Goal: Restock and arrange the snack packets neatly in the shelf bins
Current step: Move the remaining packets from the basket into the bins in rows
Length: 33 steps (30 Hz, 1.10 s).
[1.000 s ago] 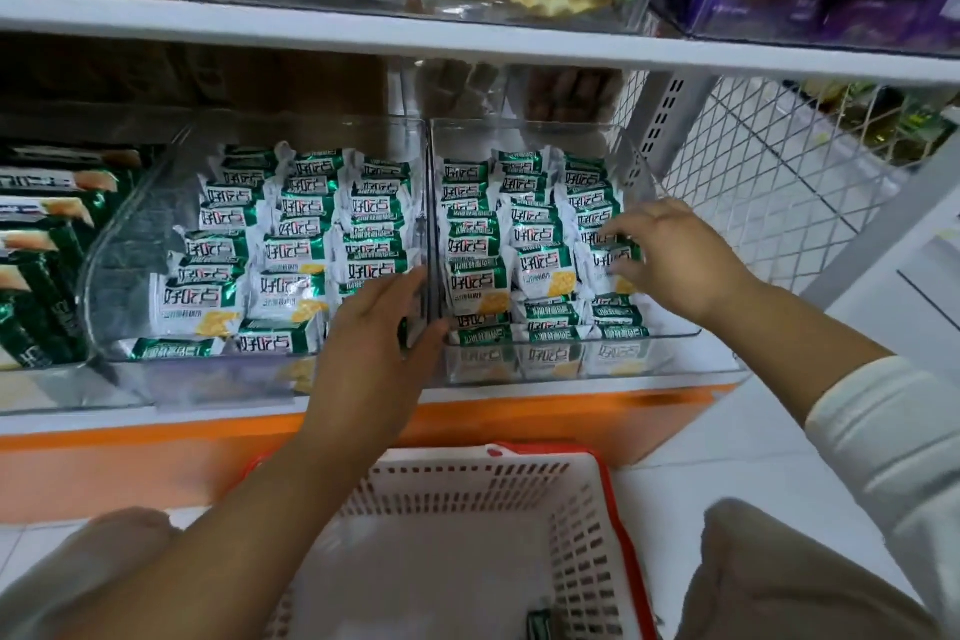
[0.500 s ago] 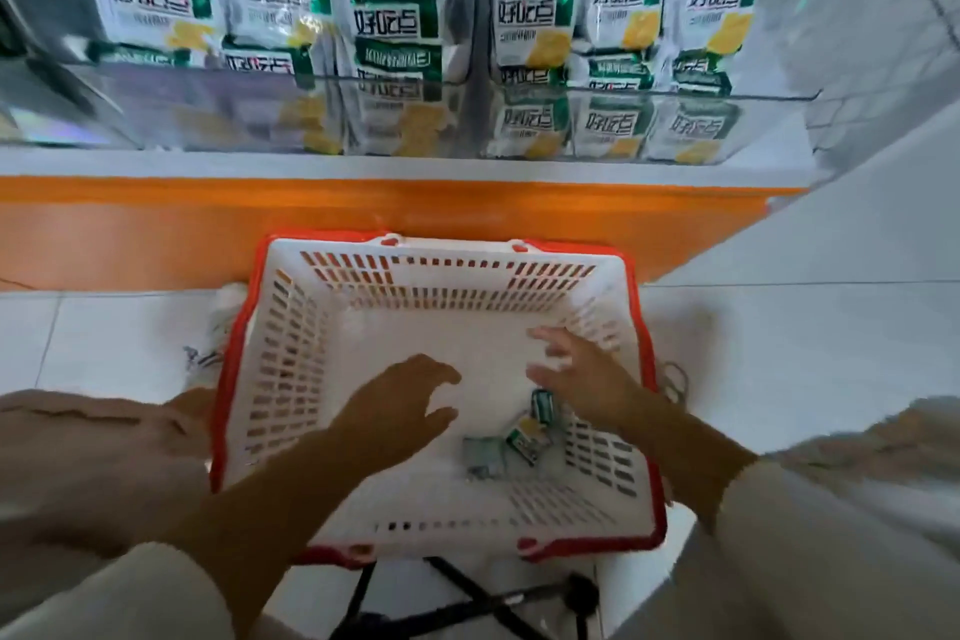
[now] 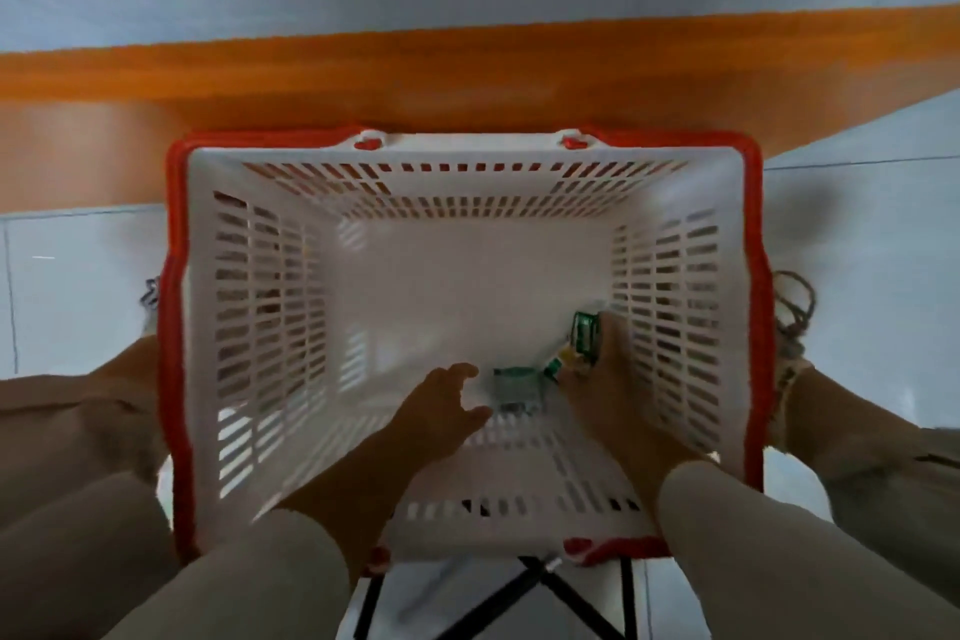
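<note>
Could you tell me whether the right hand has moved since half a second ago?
Yes: the right hand has sunk deeper into the basket, onto the snack packets by its right wall.

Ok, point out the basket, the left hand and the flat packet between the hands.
basket (image 3: 170,327): head view, red rim on its left side.
left hand (image 3: 441,411): head view, back of the hand.
flat packet (image 3: 514,387): head view, middle of its face.

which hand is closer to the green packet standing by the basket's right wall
Right. The right hand is against the standing green packet, just on its near side. The left hand is well to its left, past the flat packet.
</note>
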{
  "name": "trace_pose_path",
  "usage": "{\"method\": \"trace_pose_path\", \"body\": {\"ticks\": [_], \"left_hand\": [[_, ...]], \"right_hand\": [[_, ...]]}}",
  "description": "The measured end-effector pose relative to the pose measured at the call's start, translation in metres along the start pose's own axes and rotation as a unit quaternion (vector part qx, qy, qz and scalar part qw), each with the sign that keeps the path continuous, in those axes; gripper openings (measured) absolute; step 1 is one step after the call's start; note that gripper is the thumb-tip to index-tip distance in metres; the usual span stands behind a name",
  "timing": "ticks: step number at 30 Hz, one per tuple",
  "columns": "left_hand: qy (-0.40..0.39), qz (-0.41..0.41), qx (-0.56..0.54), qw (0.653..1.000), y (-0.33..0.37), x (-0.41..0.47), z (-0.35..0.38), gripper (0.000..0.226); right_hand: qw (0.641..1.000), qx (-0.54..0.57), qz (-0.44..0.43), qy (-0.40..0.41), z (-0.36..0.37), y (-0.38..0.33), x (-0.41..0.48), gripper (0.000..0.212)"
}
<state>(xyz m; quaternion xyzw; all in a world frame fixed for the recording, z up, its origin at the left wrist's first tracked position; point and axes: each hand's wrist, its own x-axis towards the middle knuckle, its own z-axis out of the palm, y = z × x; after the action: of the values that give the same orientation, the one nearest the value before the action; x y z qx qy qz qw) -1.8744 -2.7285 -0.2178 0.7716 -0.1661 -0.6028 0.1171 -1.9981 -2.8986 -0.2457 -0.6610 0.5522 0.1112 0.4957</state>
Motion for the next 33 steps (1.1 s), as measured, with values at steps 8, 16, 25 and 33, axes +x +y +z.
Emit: {"method": "trace_pose_path", "body": {"ticks": [8, 16, 25, 33], "left_hand": [[-0.002, -0.049, -0.119, 0.992, 0.021, 0.037, 0.01, 0.072], [0.063, -0.101, -0.114, 0.986, 0.035, 0.041, 0.011, 0.029], [0.109, -0.134, -0.478, 0.861, 0.034, -0.002, -0.027, 0.024], [0.089, 0.023, -0.612, 0.786, 0.073, -0.088, -0.07, 0.031]], "right_hand": [[0.999, 0.051, 0.015, -0.004, 0.004, 0.01, 0.014, 0.073], [1.0, 0.024, -0.008, 0.017, 0.009, 0.005, 0.013, 0.082], [0.99, 0.093, -0.089, -0.049, 0.001, -0.039, -0.01, 0.066], [0.968, 0.139, -0.19, -0.082, -0.032, -0.13, -0.075, 0.066]]}}
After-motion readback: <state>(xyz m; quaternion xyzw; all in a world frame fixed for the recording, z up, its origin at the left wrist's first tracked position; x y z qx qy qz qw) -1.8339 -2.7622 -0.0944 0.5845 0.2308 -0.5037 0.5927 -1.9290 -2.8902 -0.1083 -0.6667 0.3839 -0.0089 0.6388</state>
